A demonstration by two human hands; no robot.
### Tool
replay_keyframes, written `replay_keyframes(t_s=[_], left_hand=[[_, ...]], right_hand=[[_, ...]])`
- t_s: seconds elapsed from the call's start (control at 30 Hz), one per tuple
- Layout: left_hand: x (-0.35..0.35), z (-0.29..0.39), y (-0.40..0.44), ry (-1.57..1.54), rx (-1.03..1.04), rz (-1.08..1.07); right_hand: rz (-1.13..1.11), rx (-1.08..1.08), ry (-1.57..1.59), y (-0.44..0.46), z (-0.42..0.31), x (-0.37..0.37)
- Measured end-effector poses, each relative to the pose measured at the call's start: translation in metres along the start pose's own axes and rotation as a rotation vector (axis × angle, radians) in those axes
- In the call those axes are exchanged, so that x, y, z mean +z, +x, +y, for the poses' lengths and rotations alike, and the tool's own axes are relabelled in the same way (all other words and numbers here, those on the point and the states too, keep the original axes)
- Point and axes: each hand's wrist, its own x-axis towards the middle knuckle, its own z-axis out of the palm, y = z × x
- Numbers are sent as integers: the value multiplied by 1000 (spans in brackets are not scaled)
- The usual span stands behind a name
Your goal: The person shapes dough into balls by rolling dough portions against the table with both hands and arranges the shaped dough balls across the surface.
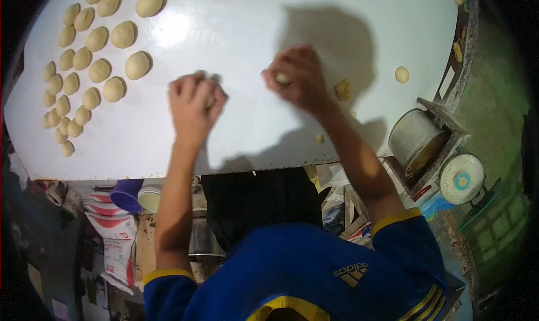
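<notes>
My left hand point(193, 99) is curled palm-down on the white tabletop point(241, 135), and a pale bit of a dough ball point(210, 101) shows between thumb and fingers. To its right, my right hand point(298, 76) is cupped around another dough ball point(283, 78), partly hidden by the fingers. Both hands are slightly blurred. Right of my right hand lies a rough, darker dough lump point(343, 89), with a small scrap of dough point(319, 138) nearer the table's front edge. A single smooth dough ball point(401, 74) sits farther right.
Several rounded dough balls point(113, 89) of different sizes spread over the table's left side. Off the right edge stand a metal pot point(415, 135) and a round dial scale point(461, 178). Below the front edge are a purple bucket point(126, 196) and red-and-white sacks point(115, 231).
</notes>
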Motion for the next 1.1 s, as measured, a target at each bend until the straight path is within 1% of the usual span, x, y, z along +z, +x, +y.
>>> replay_keyframes(t_s=[0.03,0.07,0.1,0.17,0.2,0.23,0.3,0.33,0.37,0.4,0.43,0.5,0.53,0.57,0.63,0.67,0.7,0.73,0.77,0.83,0.87,0.9,0.97,1.0,1.03,1.07,1.1], left_hand=[[-8,-14,3,53,-18,-15],[-8,-18,17,79,-98,7],[-5,-8,40,109,-88,85],[7,14,59,-8,-84,68],[5,27,54,-34,-90,-16],[11,32,39,-42,-66,-6],[9,17,8,-65,25,43],[2,-1,9,-13,-16,4],[-7,-13,13,38,-61,-40],[-10,-14,32,75,-120,9],[-1,-14,53,42,-57,150],[5,10,71,-35,-101,81],[10,15,62,-46,-81,11],[14,19,45,-89,-49,56],[6,6,16,-75,34,82],[-4,-9,18,-21,2,48],[-14,-20,22,29,-33,12],[-18,-28,41,63,-28,102],[-13,-28,61,63,-43,162],[4,-13,83,18,-79,148],[7,-2,81,-36,-82,102],[9,6,72,-65,-60,99],[-4,15,50,-89,-90,116],[-16,18,45,-85,-80,128],[-28,18,38,-55,-132,102],[-38,15,34,-25,-184,75],[-46,9,33,-23,-176,84]], right_hand=[[-7,-11,-101,11,21,-8],[-19,-16,-198,17,28,-15],[-25,-14,-197,27,17,-10],[149,24,-66,61,-8,17],[93,36,-59,57,-26,16],[87,52,-12,37,-32,20],[8,-70,22,10,-22,4],[8,-80,22,14,-7,-6],[-19,-34,-96,24,8,-16],[-50,19,-210,30,14,-20],[-53,13,-203,39,8,-13],[40,42,-114,64,-7,12],[30,34,-74,55,-17,17],[35,20,-59,44,-23,16],[-46,-17,-39,22,-14,-2],[-38,-28,-31,29,-4,-10],[-57,-10,-109,40,5,-20],[-83,13,-187,49,8,-25],[-85,11,-185,60,6,-18],[33,79,-140,86,-4,7],[-34,95,-105,84,-17,11],[-28,87,-107,76,-22,10],[-36,145,48,57,-33,1],[-83,169,54,53,-37,-16],[-72,160,49,52,-39,-30],[-138,187,16,52,-40,-42],[-206,215,-17,56,-40,-51]])
